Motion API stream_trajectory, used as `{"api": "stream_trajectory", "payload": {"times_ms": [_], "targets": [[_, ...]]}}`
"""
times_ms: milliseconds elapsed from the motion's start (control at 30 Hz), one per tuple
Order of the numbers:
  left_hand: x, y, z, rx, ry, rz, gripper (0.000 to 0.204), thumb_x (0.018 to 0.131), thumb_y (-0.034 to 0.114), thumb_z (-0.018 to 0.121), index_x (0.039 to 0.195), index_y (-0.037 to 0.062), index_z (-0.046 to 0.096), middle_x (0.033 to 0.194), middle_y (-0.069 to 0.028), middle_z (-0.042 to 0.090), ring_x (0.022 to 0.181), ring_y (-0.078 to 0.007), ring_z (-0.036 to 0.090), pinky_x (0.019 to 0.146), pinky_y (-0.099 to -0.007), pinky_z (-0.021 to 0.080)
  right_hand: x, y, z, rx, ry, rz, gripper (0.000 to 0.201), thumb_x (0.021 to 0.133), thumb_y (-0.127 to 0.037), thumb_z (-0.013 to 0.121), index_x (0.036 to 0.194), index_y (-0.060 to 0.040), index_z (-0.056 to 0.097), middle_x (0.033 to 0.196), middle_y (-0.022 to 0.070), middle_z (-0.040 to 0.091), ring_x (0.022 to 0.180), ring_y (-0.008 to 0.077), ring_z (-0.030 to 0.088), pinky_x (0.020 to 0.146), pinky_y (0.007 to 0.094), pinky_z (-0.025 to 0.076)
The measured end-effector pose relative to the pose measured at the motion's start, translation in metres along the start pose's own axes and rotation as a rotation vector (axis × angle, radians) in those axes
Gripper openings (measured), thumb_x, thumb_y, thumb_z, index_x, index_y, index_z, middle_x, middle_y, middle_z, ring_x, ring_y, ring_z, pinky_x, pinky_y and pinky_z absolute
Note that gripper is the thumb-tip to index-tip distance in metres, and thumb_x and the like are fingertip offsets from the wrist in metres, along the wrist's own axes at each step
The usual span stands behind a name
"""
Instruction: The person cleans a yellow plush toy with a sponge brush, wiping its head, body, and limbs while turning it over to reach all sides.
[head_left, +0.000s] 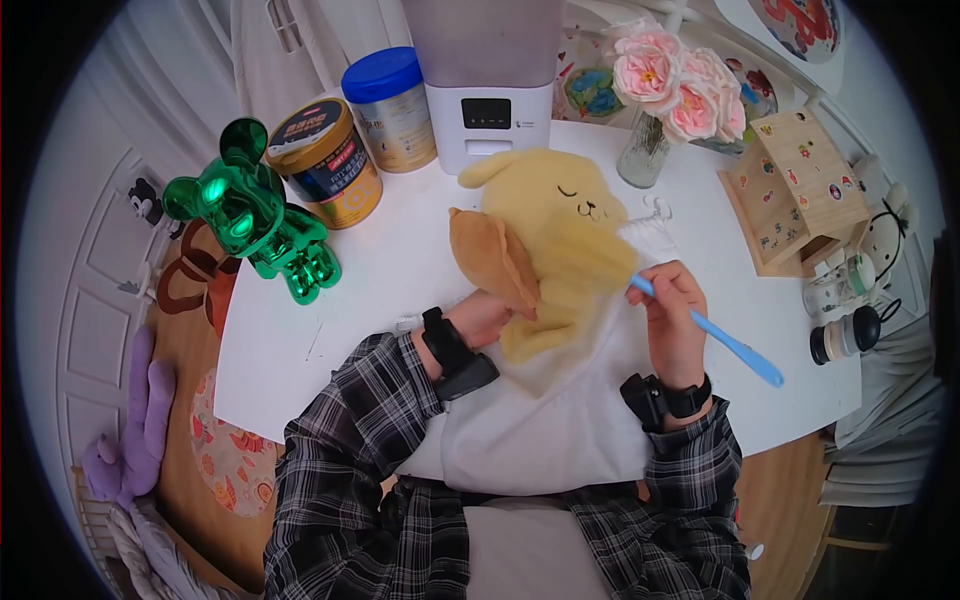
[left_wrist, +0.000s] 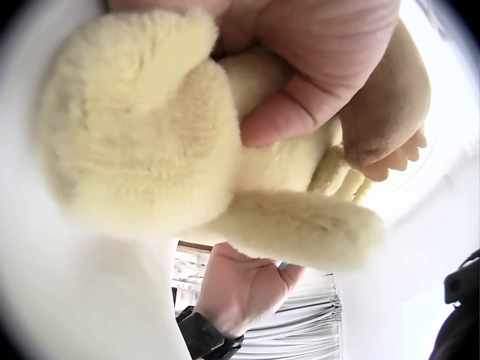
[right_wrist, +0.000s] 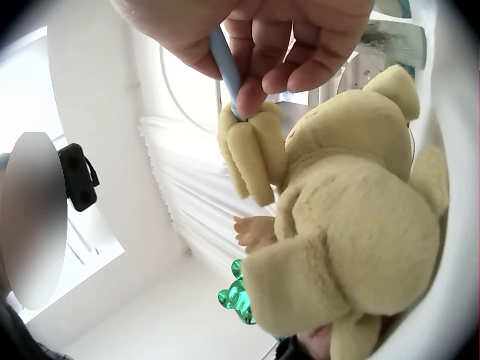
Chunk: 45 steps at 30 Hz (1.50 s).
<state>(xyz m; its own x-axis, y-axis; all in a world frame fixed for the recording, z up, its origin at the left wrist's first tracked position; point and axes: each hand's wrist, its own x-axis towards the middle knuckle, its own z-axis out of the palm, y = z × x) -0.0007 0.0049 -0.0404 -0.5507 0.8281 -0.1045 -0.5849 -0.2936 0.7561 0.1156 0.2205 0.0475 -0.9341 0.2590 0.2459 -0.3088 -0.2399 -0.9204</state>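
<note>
A pale yellow plush dog (head_left: pixel 560 190) with closed stitched eyes leans back on the white table. My left hand (head_left: pixel 480 318) grips its lower body, and in the left wrist view the thumb (left_wrist: pixel 285 116) presses into the fur. Beside that hand a brown plush piece (head_left: pixel 490 258) with a scalloped edge sticks up. My right hand (head_left: pixel 675 315) pinches the blue handle of a duster (head_left: pixel 735 347). Its fluffy yellow head (right_wrist: pixel 251 154) hangs in lobes close to the dog's body in the right wrist view and is blurred in the head view.
A shiny green bear figure (head_left: pixel 255 205), two tins (head_left: pixel 330 165) and a pet feeder (head_left: pixel 490 110) stand at the left and back. Pink flowers in a glass vase (head_left: pixel 640 150), a wooden house (head_left: pixel 800 195) and small jars (head_left: pixel 845 335) line the right. White cloth (head_left: pixel 545 440) lies in front.
</note>
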Motion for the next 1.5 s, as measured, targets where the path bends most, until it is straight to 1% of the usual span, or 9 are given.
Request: {"api": "stream_trajectory", "payload": {"times_ms": [133, 267, 467, 667, 867, 1067, 1267, 1367, 1500], "targets": [[-0.006, 0.011, 0.022, 0.024, 0.084, -0.031, 0.05, 0.072, -0.009, 0.058, 0.12, 0.0035, 0.054, 0.116, -0.0051, 0.058, 0.106, -0.0167, 0.057, 0.089, -0.0293, 0.047, -0.003, -0.001, -0.005, 0.014, -0.091, -0.03, 0.018, 0.093, -0.014, 0.048, 0.09, 0.0012, 0.058, 0.082, 0.0087, 0.063, 0.079, 0.0146, 0.058, 0.077, 0.0275, 0.044], [0.001, -0.004, -0.007, 0.041, 0.04, 0.013, 0.051, 0.079, -0.006, 0.062, 0.127, 0.0051, 0.05, 0.122, -0.0061, 0.058, 0.109, -0.0187, 0.058, 0.089, -0.0321, 0.05, 0.0, -0.004, -0.002, 0.095, 0.071, -0.1, 0.017, 0.091, -0.013, 0.05, 0.088, 0.0014, 0.059, 0.083, 0.0093, 0.063, 0.078, 0.0151, 0.058, 0.078, 0.0279, 0.044], [0.0, 0.0, 0.0, 0.046, 0.026, 0.002, 0.05, 0.079, -0.004, 0.063, 0.127, 0.0039, 0.05, 0.121, -0.0065, 0.058, 0.108, -0.018, 0.058, 0.088, -0.0317, 0.05, -0.004, 0.002, -0.005, -0.052, -0.111, 0.011, 0.019, 0.093, -0.014, 0.048, 0.09, 0.0012, 0.058, 0.084, 0.0092, 0.063, 0.079, 0.0149, 0.057, 0.077, 0.0279, 0.044], [-0.003, 0.005, 0.007, 0.032, 0.057, -0.018, 0.052, 0.078, -0.008, 0.06, 0.127, 0.005, 0.05, 0.121, -0.0062, 0.058, 0.107, -0.0184, 0.058, 0.089, -0.0317, 0.05, 0.001, -0.004, -0.001, 0.067, 0.087, -0.092, 0.017, 0.091, -0.012, 0.049, 0.089, 0.0019, 0.059, 0.084, 0.0099, 0.064, 0.077, 0.015, 0.058, 0.078, 0.0278, 0.044], [-0.002, 0.004, 0.011, 0.029, 0.108, -0.017, 0.04, 0.075, -0.006, 0.058, 0.113, 0.0039, 0.058, 0.109, -0.0036, 0.059, 0.098, -0.0142, 0.058, 0.08, -0.0263, 0.05, -0.003, 0.003, -0.008, -0.045, -0.119, -0.02, 0.017, 0.093, -0.012, 0.048, 0.092, 0.0018, 0.059, 0.085, 0.0099, 0.064, 0.08, 0.015, 0.058, 0.077, 0.0282, 0.044], [0.0, -0.003, -0.002, 0.019, 0.048, 0.01, 0.051, 0.079, -0.005, 0.062, 0.128, 0.0047, 0.05, 0.123, -0.0064, 0.057, 0.108, -0.018, 0.058, 0.09, -0.0321, 0.05, 0.0, -0.001, -0.001, 0.044, 0.074, -0.082, 0.017, 0.091, -0.012, 0.049, 0.091, 0.0021, 0.059, 0.085, 0.0099, 0.064, 0.08, 0.0153, 0.059, 0.079, 0.0288, 0.044], [-0.002, 0.004, 0.005, 0.027, 0.036, -0.017, 0.05, 0.078, -0.006, 0.063, 0.125, 0.0039, 0.051, 0.12, -0.0063, 0.058, 0.106, -0.0174, 0.059, 0.087, -0.0313, 0.051, -0.003, 0.004, -0.008, -0.032, -0.112, -0.042, 0.019, 0.093, -0.015, 0.049, 0.092, 0.0017, 0.058, 0.084, 0.01, 0.064, 0.08, 0.0151, 0.058, 0.08, 0.029, 0.044], [-0.004, 0.004, 0.009, 0.048, 0.048, -0.002, 0.049, 0.076, -0.007, 0.062, 0.123, 0.0038, 0.053, 0.119, -0.0063, 0.059, 0.106, -0.0175, 0.059, 0.087, -0.0306, 0.051, -0.002, 0.0, -0.003, 0.104, 0.031, -0.125, 0.017, 0.091, -0.013, 0.049, 0.089, 0.0015, 0.059, 0.083, 0.01, 0.063, 0.079, 0.0154, 0.058, 0.08, 0.029, 0.044], [-0.005, 0.006, 0.012, 0.036, 0.07, -0.012, 0.049, 0.075, -0.008, 0.062, 0.122, 0.0037, 0.053, 0.119, -0.006, 0.059, 0.105, -0.0174, 0.059, 0.086, -0.0297, 0.051, 0.0, -0.003, 0.001, 0.033, 0.053, -0.047, 0.017, 0.09, -0.012, 0.049, 0.088, 0.0015, 0.058, 0.082, 0.0099, 0.063, 0.078, 0.0157, 0.058, 0.079, 0.0287, 0.044]]}}
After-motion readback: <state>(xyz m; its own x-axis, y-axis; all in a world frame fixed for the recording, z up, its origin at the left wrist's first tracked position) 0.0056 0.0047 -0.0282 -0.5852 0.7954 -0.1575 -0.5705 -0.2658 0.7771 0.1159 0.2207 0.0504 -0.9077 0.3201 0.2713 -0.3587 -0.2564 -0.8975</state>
